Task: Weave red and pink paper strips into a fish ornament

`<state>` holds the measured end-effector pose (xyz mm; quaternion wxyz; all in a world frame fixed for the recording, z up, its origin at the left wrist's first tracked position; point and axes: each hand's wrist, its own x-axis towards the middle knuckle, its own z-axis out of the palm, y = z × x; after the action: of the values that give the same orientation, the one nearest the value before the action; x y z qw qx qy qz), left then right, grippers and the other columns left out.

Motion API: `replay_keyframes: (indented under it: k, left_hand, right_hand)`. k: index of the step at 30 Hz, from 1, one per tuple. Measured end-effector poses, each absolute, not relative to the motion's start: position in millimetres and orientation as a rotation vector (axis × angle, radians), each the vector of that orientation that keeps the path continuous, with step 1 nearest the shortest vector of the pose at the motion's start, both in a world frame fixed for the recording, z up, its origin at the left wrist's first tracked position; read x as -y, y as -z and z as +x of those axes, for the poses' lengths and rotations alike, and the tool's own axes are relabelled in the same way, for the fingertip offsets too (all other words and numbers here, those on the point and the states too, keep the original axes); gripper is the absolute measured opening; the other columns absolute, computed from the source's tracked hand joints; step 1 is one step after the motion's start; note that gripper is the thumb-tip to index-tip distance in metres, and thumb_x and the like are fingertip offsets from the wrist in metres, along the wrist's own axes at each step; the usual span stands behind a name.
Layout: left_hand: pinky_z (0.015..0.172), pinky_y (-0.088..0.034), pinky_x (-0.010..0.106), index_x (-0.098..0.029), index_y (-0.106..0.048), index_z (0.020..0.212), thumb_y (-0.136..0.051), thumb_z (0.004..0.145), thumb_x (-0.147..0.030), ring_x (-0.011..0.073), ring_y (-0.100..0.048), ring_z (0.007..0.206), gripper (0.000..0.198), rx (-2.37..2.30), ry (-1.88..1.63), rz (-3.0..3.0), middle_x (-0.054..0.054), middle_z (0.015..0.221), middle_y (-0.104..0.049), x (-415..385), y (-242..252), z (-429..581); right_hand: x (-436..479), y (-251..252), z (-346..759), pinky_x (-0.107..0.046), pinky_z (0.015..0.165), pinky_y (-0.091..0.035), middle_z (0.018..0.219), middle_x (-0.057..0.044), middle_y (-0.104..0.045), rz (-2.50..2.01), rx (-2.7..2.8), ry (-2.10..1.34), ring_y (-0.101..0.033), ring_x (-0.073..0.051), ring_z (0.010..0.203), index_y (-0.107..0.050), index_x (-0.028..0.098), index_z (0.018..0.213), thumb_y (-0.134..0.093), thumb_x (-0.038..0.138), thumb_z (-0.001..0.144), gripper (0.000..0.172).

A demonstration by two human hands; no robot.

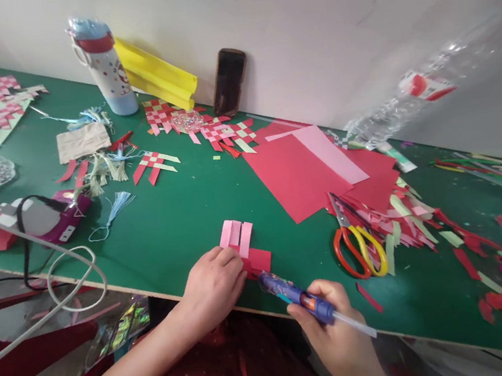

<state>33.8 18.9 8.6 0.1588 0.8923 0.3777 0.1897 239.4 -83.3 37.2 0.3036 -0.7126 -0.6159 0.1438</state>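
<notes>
In the head view, the left hand [213, 281] is lying over the near left edge of a strip-paper piece [258, 258] in red and pink, which is resting at the front edge of the green table [195, 196]; whether the curled fingers are pinching the paper or only pressing it down, I cannot tell. The right hand [337, 332] is grasping a blue hot-glue gun [289, 290], its nozzle end pointing at the near right side of that piece and a translucent glue stick [357, 325] protruding from its back. Whether the nozzle is touching the paper is too blurred to tell. Right of the piece, scissors [351, 234] with one red and one yellow handle loop are lying beside a heap of paper offcuts [408, 215]. Behind them, red sheets [294, 175] are spreading out under a pink strip [332, 156]. Along the wall, a smartphone [229, 82] is leaning upright, and a drinking flask [107, 71] is standing beside folded yellow paper [156, 73]. Farther left, a light-blue tassel [117, 209] is lying near a checkered woven-paper piece [153, 162] with red and pale-green tails.
</notes>
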Motion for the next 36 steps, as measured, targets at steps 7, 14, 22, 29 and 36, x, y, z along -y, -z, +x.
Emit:
replay_keyframes:
  k: [7, 14, 22, 29, 36]
  left_hand:
    - [0.074, -0.049, 0.034, -0.018, -0.058, 0.075, -0.044, 0.096, -0.02, 0.0184, -0.057, 0.077, 0.025, -1.067, -0.571, 2.551, 0.004, 0.082, -0.062, -20, -8, 34]
    - [0.076, -0.049, 0.035, -0.018, -0.058, 0.076, -0.044, 0.096, -0.02, 0.019, -0.056, 0.077, 0.024, -1.075, -0.547, 2.546, 0.005, 0.082, -0.061, -19, -7, 34]
    - [0.077, -0.05, 0.036, -0.018, -0.058, 0.077, -0.046, 0.095, -0.019, 0.0202, -0.057, 0.079, 0.022, -1.088, -0.538, 2.545, 0.005, 0.085, -0.063, -18, -9, 33]
    - [0.076, -0.05, 0.036, -0.018, -0.059, 0.08, -0.043, 0.096, -0.021, 0.0199, -0.057, 0.08, 0.023, -1.078, -0.608, 2.575, 0.006, 0.086, -0.064, -17, -6, 33]
    - [0.074, -0.049, 0.037, -0.018, -0.058, 0.079, -0.043, 0.097, -0.022, 0.0209, -0.057, 0.079, 0.024, -1.071, -0.577, 2.589, 0.006, 0.084, -0.062, -17, -6, 33]
  right_hand:
    - [78, -51, 235, -0.026, 0.056, -0.056, 0.083, -0.006, -0.075, -1.837, 1.831, -0.36, -0.073, -0.02, 0.067, -0.058, 0.021, 0.105, -0.055, 0.046, 0.089, 0.029]
    - [83, -54, 237, -0.025, 0.059, -0.056, 0.082, -0.003, -0.074, -1.853, 1.711, -0.564, -0.069, -0.018, 0.065, -0.061, 0.023, 0.101, -0.057, 0.042, 0.088, 0.024]
    - [95, -47, 249, -0.026, 0.049, -0.047, 0.085, -0.008, -0.072, -1.636, 0.838, -1.093, -0.056, -0.013, 0.052, -0.056, 0.021, 0.109, -0.061, 0.049, 0.087, 0.036]
    - [99, -46, 257, -0.032, 0.062, -0.054, 0.112, -0.015, -0.069, -1.346, 0.454, -1.263, -0.067, -0.028, 0.095, -0.066, 0.02, 0.104, -0.07, 0.04, 0.08, 0.032]
    - [104, -40, 272, -0.037, 0.07, -0.057, 0.119, -0.014, -0.068, -1.317, 0.434, -1.311, -0.069, -0.026, 0.092, -0.066, 0.022, 0.111, -0.054, 0.06, 0.085, 0.047]
